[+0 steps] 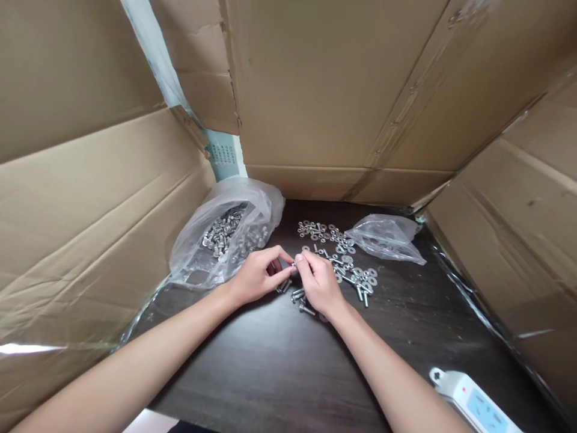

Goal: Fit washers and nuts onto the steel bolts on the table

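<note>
My left hand (261, 273) is closed in a pinch, thumb and forefinger on a small shiny metal fastener (294, 263). Against it, my right hand (319, 282) pinches the same fastener from the other side; its fingers hide most of it, so I cannot tell its exact kind. Below the fingertips lie several loose bolts (307, 309) on the dark table (252, 367). Past my right hand, a scattered pile of washers (370, 281), nuts and bolts spreads over the tabletop. Close behind my left hand stands an open clear plastic bag (265, 195) with many bolts (220, 237) inside.
A second clear plastic bag (387, 237) lies crumpled at the back right. Cardboard walls (333, 90) enclose the table at the back and on both sides. At the front right is a white power strip (464, 391) with a red light.
</note>
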`<state>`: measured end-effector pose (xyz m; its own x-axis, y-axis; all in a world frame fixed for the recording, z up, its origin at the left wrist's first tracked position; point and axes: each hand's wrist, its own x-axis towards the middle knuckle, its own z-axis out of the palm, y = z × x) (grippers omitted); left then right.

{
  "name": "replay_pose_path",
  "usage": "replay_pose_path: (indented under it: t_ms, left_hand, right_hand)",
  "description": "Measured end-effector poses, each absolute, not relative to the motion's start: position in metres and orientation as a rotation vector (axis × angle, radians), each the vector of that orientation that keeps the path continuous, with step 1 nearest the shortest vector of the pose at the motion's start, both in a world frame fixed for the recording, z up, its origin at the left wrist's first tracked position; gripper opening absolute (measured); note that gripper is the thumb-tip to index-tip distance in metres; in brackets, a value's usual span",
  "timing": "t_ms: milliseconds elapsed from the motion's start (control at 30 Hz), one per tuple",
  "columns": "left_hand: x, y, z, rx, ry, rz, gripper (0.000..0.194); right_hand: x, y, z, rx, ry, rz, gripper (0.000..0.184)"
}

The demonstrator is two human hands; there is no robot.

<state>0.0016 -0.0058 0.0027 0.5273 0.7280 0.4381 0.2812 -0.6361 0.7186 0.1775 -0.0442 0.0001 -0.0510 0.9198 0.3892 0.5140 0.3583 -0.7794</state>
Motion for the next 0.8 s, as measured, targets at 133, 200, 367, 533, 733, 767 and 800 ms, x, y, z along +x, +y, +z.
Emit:
replay_pose_path:
  t_ms: [133, 200, 367, 533, 733, 767, 800]
  left_hand:
    - [0.0017, -0.0059, 0.0032, 2.148, 0.842, 1.013, 0.016]
    - [0.0015, -0.0064, 0.0033, 2.138, 0.844, 1.004, 0.016]
    - [0.0012, -0.0076, 0.003, 2.143, 0.823, 0.992, 0.015]
    - [0.0016, -0.0055, 0.0013, 2.159, 0.819, 0.989, 0.013]
    - [0.0005, -0.0053, 0.0006, 2.182, 0.808, 0.997, 0.011]
    - [0.0005, -0.0055, 0.001, 2.181, 0.809, 0.995, 0.011]
    - [0.0006, -0.0057, 0.0014, 2.178, 0.811, 0.995, 0.011]
  right_hand:
    - [0.1788, -0.0452, 0.002, -1.252, -1.694, 0.574, 0.032]
    - [0.18, -0.0455, 0.0022, -1.237, -1.694, 0.587, 0.025]
    - [0.1815, -0.045, 0.0007, -1.223, -1.718, 0.607, 0.018]
    - [0.1808, -0.0444, -0.0004, -1.226, -1.736, 0.584, 0.024]
    - [0.1797, -0.044, -0.0017, -1.252, -1.738, 0.555, 0.034]
    - [0.1794, -0.0439, -0.0017, -1.261, -1.735, 0.549, 0.036]
    - [0.1792, -0.0439, -0.0014, -1.268, -1.73, 0.543, 0.037]
